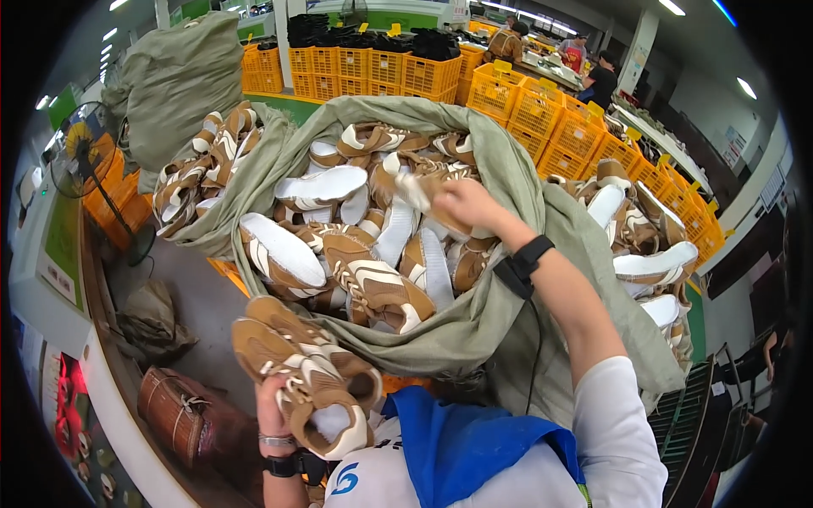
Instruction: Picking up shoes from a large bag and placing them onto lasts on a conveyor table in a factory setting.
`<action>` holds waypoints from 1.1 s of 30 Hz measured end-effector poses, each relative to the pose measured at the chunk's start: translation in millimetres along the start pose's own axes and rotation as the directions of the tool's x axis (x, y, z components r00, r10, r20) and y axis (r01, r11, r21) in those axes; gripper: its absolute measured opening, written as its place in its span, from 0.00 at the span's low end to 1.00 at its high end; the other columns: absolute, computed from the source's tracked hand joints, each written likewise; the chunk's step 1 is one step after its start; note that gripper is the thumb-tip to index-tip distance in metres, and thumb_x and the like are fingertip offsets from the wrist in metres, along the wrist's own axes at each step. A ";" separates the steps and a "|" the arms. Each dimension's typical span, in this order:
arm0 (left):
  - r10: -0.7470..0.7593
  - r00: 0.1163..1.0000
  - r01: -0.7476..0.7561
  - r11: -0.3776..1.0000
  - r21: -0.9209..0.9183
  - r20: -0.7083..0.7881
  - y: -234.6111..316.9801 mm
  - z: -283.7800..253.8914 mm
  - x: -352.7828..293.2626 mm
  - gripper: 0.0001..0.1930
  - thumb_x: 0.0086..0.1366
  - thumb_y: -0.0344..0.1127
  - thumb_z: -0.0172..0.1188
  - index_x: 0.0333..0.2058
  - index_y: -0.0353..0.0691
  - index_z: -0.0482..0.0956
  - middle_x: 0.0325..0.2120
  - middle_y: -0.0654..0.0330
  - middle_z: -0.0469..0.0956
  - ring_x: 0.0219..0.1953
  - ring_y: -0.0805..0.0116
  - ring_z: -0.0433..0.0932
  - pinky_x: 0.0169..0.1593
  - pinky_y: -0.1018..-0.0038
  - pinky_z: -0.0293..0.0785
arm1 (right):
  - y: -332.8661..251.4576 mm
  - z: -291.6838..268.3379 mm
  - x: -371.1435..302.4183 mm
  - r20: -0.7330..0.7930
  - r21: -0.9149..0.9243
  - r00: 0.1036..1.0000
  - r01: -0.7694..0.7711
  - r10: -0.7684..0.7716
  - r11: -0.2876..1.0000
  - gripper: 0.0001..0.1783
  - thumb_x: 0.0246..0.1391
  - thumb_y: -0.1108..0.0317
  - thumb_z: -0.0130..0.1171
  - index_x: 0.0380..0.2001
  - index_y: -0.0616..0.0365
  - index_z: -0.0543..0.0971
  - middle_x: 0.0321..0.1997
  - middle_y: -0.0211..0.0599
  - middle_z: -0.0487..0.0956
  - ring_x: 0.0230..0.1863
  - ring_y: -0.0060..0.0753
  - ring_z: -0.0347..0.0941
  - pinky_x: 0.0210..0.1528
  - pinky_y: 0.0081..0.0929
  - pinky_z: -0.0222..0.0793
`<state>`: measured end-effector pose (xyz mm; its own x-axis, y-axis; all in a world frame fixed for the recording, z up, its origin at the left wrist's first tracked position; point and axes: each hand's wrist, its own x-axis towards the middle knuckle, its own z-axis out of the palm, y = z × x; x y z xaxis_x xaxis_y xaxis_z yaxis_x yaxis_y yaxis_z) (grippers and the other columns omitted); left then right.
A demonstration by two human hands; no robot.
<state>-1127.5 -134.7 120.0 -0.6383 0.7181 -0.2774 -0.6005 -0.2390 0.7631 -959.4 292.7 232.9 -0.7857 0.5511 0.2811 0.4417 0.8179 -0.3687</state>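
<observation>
My left hand [271, 410] is closed around two brown sneakers [315, 372] with white stripes, held together low in front of my body, laces and openings showing. Out over the big grey-green sack [511, 165], my right hand [468, 206] grips another brown and white sneaker [418, 193], partly smeared by motion. Under it the sack's mouth is full of loose sneakers [373, 275] of the same kind. Some lie with their white undersides up, others with laces up. Both wrists carry black bands.
More sneakers fill a sack at the left [220, 161] and another at the right [648, 224]. Orange crates [385, 72] stand stacked behind, and others run along the right. A fan [85, 152] and a brown woven bundle [174, 411] are at the left. People work far back.
</observation>
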 end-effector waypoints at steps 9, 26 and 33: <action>0.065 0.997 -0.063 0.995 -0.072 0.029 20.0 22.0 12.2 0.19 0.55 0.34 0.48 0.45 0.32 0.68 0.37 0.55 0.75 0.38 0.63 0.76 0.42 0.71 0.74 | -75.8 -28.2 -50.7 0.231 0.973 0.973 -0.231 0.005 -0.023 0.14 0.58 0.63 0.48 0.40 0.64 0.73 0.38 0.38 0.78 0.37 0.28 0.75 0.43 0.26 0.71; 0.253 0.964 -0.261 0.846 0.464 0.082 -23.0 30.2 -4.6 0.29 0.56 0.36 0.60 0.53 0.36 0.58 0.48 0.58 0.67 0.48 0.67 0.69 0.50 0.72 0.67 | -222.9 1.3 -154.0 0.150 0.123 0.743 0.641 -0.652 0.758 0.14 0.43 0.58 0.57 0.19 0.55 0.67 0.13 0.34 0.71 0.17 0.36 0.69 0.22 0.30 0.64; 0.142 0.969 -0.206 0.915 0.346 0.200 -51.5 -19.5 -1.4 0.16 0.65 0.37 0.49 0.49 0.36 0.65 0.46 0.57 0.70 0.44 0.67 0.72 0.47 0.70 0.72 | -214.3 34.9 -174.7 0.604 0.266 0.530 0.571 -0.596 0.777 0.12 0.42 0.61 0.53 0.22 0.60 0.73 0.17 0.45 0.76 0.21 0.44 0.75 0.23 0.38 0.70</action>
<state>-1105.1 -136.2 69.8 -0.6075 0.7931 -0.0435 -0.2516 -0.1402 0.9576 -931.9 15.4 231.9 -0.9409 -0.2951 -0.1663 -0.2202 0.9059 -0.3618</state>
